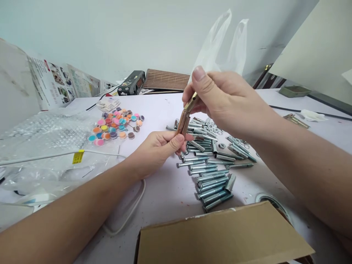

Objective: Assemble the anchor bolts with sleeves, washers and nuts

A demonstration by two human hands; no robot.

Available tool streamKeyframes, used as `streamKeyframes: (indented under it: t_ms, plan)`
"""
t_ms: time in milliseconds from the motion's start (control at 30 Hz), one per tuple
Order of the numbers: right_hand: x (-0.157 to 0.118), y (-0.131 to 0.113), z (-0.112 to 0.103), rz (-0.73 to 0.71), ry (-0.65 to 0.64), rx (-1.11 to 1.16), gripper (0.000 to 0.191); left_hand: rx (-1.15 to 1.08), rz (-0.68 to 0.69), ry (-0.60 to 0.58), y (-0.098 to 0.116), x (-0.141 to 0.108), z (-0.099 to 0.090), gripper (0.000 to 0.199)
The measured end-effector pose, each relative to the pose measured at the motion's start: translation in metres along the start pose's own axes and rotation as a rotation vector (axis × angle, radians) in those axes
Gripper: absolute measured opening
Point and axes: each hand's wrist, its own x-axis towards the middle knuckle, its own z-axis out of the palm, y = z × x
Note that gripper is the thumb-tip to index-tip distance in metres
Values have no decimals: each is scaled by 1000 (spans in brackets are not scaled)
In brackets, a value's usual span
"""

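Observation:
Near the middle, my left hand point(162, 148) is closed round several copper-coloured threaded bolts point(182, 126), held roughly upright. Above it, my right hand point(217, 90) pinches a brass-coloured metal sleeve point(191, 102) between thumb and fingers; its lower end meets the top of the bolts, though I cannot tell whether it is threaded over one. Beneath and to the right of my hands lie many silvery bolts point(213, 183), some in a neat row. Loose sleeves point(230, 182), washers point(214, 128) and a hex nut point(222, 145) lie among them.
An open cardboard box point(220, 234) stands at the front edge. Colourful round caps point(112, 126) lie on bubble wrap point(55, 135) at left, beside a white cable point(134, 209). A white plastic bag point(211, 44) rises behind my right hand. A green tray point(294, 91) sits at back right.

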Motion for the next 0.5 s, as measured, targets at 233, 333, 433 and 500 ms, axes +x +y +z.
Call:
streamKeyframes:
  t_ms: [233,333,433,500]
  plan:
    - [0,13,4,92,-12,252,62,1,31,-10,-2,1,-2,35]
    - [0,12,2,118,77,290,58,-8,43,-4,-3,2,-2,35]
    - [-1,6,0,117,92,325,54,-12,52,12,-3,3,-1,37]
    - [-3,2,1,110,62,280,52,1,50,14,-3,3,-1,40]
